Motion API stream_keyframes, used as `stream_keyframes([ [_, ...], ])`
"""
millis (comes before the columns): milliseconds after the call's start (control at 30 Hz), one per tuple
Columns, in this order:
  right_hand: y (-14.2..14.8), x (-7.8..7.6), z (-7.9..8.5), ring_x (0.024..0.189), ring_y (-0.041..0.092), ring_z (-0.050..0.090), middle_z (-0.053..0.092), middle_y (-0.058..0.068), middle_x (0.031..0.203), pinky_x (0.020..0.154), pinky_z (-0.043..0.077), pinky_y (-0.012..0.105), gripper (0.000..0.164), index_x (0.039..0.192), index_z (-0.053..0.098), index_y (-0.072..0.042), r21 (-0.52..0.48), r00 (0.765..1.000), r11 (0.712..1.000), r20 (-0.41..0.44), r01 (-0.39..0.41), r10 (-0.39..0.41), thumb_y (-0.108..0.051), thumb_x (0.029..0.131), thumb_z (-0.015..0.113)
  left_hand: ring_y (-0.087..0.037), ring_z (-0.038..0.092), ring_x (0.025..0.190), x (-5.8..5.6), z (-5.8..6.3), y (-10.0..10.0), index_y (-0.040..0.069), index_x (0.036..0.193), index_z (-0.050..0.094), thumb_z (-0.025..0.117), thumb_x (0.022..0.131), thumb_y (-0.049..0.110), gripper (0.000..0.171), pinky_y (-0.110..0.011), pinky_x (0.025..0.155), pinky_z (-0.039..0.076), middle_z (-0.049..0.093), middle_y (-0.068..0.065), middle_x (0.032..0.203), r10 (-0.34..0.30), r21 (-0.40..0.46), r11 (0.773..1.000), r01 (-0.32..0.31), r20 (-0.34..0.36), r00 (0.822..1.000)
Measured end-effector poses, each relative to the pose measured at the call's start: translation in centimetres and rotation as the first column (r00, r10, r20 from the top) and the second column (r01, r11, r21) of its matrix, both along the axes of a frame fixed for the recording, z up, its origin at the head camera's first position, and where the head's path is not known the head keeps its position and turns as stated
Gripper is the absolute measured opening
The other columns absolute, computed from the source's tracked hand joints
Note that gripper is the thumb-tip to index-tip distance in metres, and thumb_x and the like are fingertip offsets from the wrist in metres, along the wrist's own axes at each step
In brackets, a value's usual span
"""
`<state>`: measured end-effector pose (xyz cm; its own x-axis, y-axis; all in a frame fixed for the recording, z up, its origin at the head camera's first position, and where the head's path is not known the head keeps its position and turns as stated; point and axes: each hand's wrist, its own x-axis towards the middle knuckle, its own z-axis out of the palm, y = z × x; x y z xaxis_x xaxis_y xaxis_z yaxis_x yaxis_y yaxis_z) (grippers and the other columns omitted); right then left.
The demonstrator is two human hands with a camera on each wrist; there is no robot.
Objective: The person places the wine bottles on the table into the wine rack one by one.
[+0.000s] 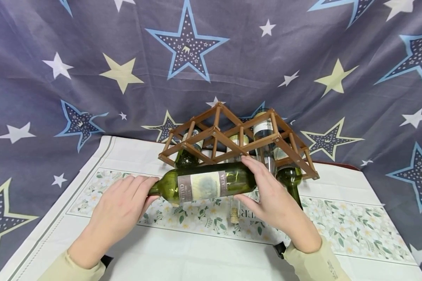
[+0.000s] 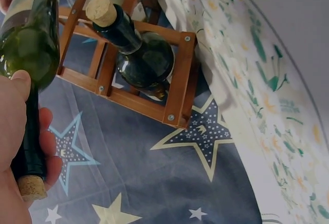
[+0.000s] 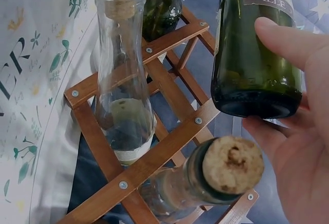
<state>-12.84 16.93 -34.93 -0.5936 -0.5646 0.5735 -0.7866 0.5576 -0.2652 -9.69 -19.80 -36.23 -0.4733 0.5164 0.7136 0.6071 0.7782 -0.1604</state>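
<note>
A green wine bottle (image 1: 205, 185) with a cream and brown label lies nearly level in the air, in front of the wooden wine rack (image 1: 214, 134). My left hand (image 1: 117, 208) grips its neck, and the cork (image 2: 32, 188) shows below the fingers in the left wrist view. At the other end my right hand (image 1: 276, 201) holds the base between thumb and fingers. The rack carries several corked bottles: a dark green bottle (image 2: 146, 62) at its left end, clear bottles (image 3: 123, 116) around the middle, and another green bottle (image 1: 290, 177) at its right.
Under the rack is a table with a white cloth (image 1: 183, 242) and a floral printed band (image 1: 351, 226). Right behind it hangs a grey-blue curtain (image 1: 239, 43) with a star pattern. Bottle necks stick out from the rack's front, one clear neck with a cork (image 1: 235, 214) below the held bottle.
</note>
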Motion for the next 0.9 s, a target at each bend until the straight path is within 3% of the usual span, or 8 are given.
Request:
stream_keyframes([
  [400,-0.2,0.2,0.2,0.142,0.028,0.034,0.031,0.012,0.158,0.114,0.030,0.038,0.089,0.155,0.027,0.001,-0.019,1.000,1.000,-0.019,0.023,-0.023,-0.026,0.086,0.076,-0.031,0.057,0.075,0.8,-0.9,-0.5,-0.004,0.120,0.060,0.041,0.106,0.039,0.049,-0.045,0.063,0.048,0.062,-0.012,0.098,0.033,0.034,0.999,-0.034,0.031,0.999],
  [667,0.4,0.1,0.7,0.142,0.029,0.035,0.033,0.013,0.157,0.117,0.021,0.046,0.089,0.156,0.026,0.000,-0.041,0.998,0.998,-0.041,0.039,-0.041,-0.025,0.086,0.076,-0.032,0.059,0.080,1.3,-1.7,-1.1,-0.002,0.124,0.061,0.040,0.106,0.040,0.051,-0.045,0.064,0.048,0.063,-0.012,0.100,0.082,0.036,0.996,-0.085,0.070,0.994],
  [900,1.1,0.4,0.8,0.142,0.028,0.035,0.032,0.009,0.158,0.115,0.028,0.041,0.092,0.158,0.024,-0.007,-0.012,0.994,0.994,-0.017,0.111,-0.111,-0.033,0.086,0.075,-0.031,0.058,0.077,1.6,-2.2,-1.4,-0.002,0.124,0.060,0.039,0.107,0.041,0.051,-0.043,0.059,0.046,0.062,-0.013,0.096,0.121,0.050,0.991,-0.126,0.094,0.988],
])
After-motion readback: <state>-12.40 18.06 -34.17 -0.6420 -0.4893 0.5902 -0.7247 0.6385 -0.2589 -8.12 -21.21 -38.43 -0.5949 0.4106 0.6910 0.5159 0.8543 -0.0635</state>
